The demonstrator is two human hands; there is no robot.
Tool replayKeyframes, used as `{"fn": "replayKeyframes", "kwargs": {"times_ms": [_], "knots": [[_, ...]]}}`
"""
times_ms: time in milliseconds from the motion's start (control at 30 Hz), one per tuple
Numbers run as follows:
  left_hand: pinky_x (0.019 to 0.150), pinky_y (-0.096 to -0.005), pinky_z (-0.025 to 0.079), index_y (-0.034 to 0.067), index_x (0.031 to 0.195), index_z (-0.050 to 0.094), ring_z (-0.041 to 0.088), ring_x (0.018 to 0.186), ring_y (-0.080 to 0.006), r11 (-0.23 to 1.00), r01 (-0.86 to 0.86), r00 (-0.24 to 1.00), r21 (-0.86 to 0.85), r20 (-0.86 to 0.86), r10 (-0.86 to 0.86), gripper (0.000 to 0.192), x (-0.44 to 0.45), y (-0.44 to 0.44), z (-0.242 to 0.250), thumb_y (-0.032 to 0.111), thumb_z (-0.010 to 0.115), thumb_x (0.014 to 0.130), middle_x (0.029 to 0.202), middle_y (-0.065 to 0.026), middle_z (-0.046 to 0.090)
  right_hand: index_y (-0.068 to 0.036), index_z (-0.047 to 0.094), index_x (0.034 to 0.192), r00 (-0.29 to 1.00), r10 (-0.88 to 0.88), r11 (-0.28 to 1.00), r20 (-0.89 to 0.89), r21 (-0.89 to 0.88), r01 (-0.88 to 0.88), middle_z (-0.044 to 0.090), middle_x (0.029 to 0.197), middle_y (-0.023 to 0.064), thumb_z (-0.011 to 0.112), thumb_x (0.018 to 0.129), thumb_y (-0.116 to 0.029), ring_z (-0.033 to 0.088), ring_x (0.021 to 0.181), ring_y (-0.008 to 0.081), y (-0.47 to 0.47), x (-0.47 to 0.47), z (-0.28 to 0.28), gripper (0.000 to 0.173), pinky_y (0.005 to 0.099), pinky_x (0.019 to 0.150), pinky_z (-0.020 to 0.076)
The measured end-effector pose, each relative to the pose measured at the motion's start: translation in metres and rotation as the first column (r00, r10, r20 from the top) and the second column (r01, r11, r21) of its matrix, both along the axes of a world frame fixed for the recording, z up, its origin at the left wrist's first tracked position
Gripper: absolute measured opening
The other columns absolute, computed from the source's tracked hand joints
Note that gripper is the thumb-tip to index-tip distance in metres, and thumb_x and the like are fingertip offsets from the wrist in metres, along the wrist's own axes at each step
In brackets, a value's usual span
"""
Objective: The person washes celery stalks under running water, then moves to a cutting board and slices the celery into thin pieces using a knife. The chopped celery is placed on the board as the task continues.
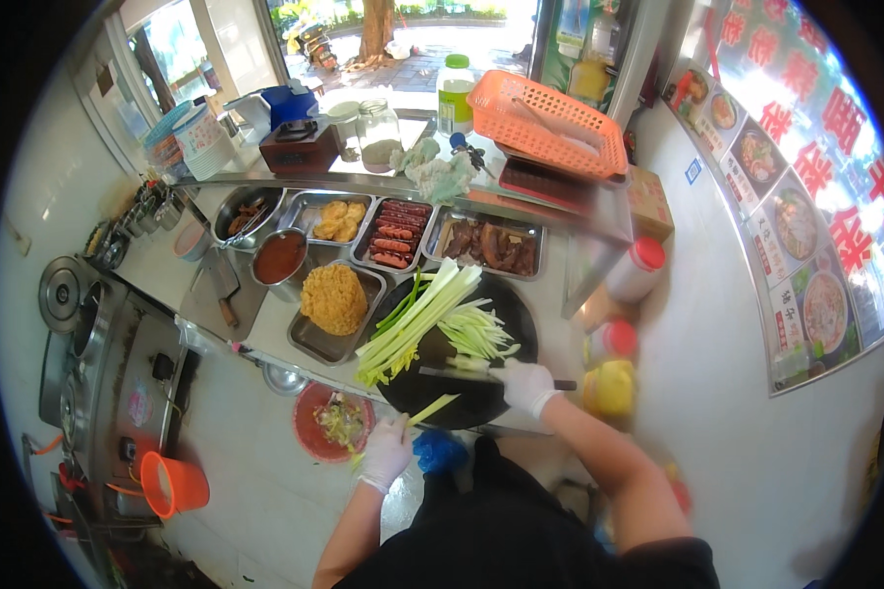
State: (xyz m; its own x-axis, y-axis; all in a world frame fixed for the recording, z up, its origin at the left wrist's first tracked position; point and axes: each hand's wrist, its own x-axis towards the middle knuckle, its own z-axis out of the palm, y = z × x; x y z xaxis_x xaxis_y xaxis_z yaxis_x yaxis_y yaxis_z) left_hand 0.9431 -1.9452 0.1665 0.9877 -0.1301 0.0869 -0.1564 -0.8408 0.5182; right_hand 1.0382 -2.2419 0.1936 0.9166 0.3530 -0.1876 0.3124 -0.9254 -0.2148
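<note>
My left hand [387,450], in a white glove, grips a pale green celery-like stalk [433,409] that sticks out over the near edge of a round black chopping board [512,294]. My gloved right hand [523,384] holds a knife [453,375] level above the board, its dark handle showing to the right of the hand. A pale vegetable piece, blurred, is at the blade. Long stalks [421,320] lie in a bundle across the board, with thinner green stems along their left side. Beside them rests a heap of shorter stalks [479,331].
A red basin [302,434] of vegetable scraps stands below the counter edge. A cleaver [221,278] lies on a board at left. Metal trays hold a yellow crumbly mound [334,300], sausages [396,234] and dark meat [490,247]. A pot of red sauce [280,258] stands nearby.
</note>
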Motion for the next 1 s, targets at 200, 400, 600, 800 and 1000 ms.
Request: {"fn": "replayKeyframes", "kwargs": {"times_ms": [200, 400, 600, 800, 1000], "knots": [[0.075, -0.0456, 0.050, 0.005, 0.100, 0.068, 0.061, 0.089, -0.0345, 0.992, 0.070, 0.994, 0.103, 0.070, -0.078, 0.021, 0.044, -0.047, -0.020, 0.010, 0.060, 0.082, 0.095, -0.0155, 0.063, -0.028, 0.068, 0.121, 0.994, -0.112, 0.967, 0.007, 0.231, 0.107, 0.065, 0.103, 0.0116, 0.053, 0.088, -0.015, 0.066, 0.087, 0.0321, 0.002, 0.010, 0.006, 0.038, 0.0445, 0.075, 0.0526], [0.077, -0.0437, 0.046, 0.007, 0.092, 0.067, 0.057, 0.093, -0.0317, 0.967, -0.096, 0.954, 0.235, 0.299, 0.022, 0.017, 0.038, -0.046, -0.024, 0.010, 0.063, 0.076, 0.094, -0.0104, 0.062, -0.020, 0.066, 0.121, 0.997, 0.075, 0.994, 0.033, 0.072, -0.077, 0.060, 0.097, 0.0108, 0.054, 0.087, -0.015, 0.068, 0.079, 0.0295, 0.015, -0.026, 0.015, 0.036, 0.0444, 0.066, 0.0532], [0.073, -0.0442, 0.049, 0.008, 0.088, 0.068, 0.059, 0.090, -0.0313, 0.970, -0.123, 0.974, 0.209, 0.214, 0.078, 0.014, 0.027, -0.044, -0.027, 0.008, 0.063, 0.075, 0.090, -0.0093, 0.061, -0.016, 0.063, 0.123, 0.987, 0.140, 0.989, 0.082, -0.049, -0.136, 0.058, 0.098, 0.0096, 0.063, 0.084, -0.025, 0.068, 0.075, 0.0257, 0.015, -0.030, -0.002, 0.040, 0.0406, 0.061, 0.0523], [0.073, -0.0430, 0.050, 0.008, 0.086, 0.068, 0.059, 0.086, -0.0319, 0.985, -0.169, 0.944, 0.036, 0.292, 0.151, 0.009, 0.025, -0.042, -0.035, 0.005, 0.062, 0.079, 0.086, -0.0103, 0.060, -0.016, 0.058, 0.128, 0.994, 0.072, 0.988, 0.079, -0.141, -0.060, 0.057, 0.097, 0.0093, 0.054, 0.087, -0.012, 0.068, 0.072, 0.0258, -0.007, -0.017, -0.003, 0.041, 0.0408, 0.059, 0.0528], [0.074, -0.0438, 0.049, 0.007, 0.087, 0.068, 0.059, 0.087, -0.0332, 0.988, -0.156, 0.947, 0.003, 0.283, 0.149, 0.009, 0.026, -0.043, -0.041, 0.006, 0.064, 0.079, 0.087, -0.0112, 0.061, -0.016, 0.059, 0.128, 0.985, 0.149, 0.989, 0.084, -0.036, -0.147, 0.057, 0.100, 0.0098, 0.055, 0.085, -0.011, 0.068, 0.072, 0.0273, 0.010, -0.032, 0.002, 0.043, 0.0417, 0.058, 0.0530]]}}
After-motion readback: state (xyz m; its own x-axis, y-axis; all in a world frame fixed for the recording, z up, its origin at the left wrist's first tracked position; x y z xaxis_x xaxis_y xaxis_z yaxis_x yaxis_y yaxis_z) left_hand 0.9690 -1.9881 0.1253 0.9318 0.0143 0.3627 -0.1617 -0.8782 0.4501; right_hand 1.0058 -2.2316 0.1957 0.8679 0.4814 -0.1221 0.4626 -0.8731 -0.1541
